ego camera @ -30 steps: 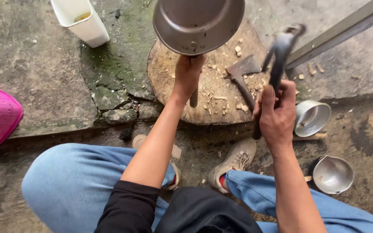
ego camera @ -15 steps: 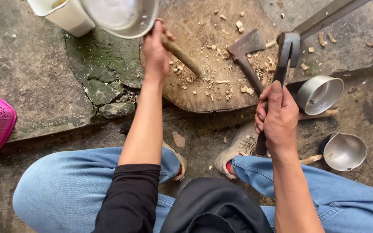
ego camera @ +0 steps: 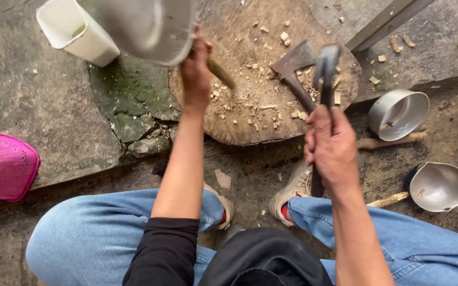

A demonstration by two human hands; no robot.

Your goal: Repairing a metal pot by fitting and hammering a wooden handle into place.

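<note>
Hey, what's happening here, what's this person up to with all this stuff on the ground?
A seated person's left hand holds a metal ladle by its wooden handle over a round wooden block. The right hand grips dark pincers. A hatchet lies on the chip-strewn block; two more ladles lie right.

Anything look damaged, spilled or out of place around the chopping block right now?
Wood chips are scattered across the wooden block, around the hatchet lying on it. The concrete left of the block is cracked and mossy, with broken chunks at its edge. Two metal ladles lie loose on the ground at the right.
</note>
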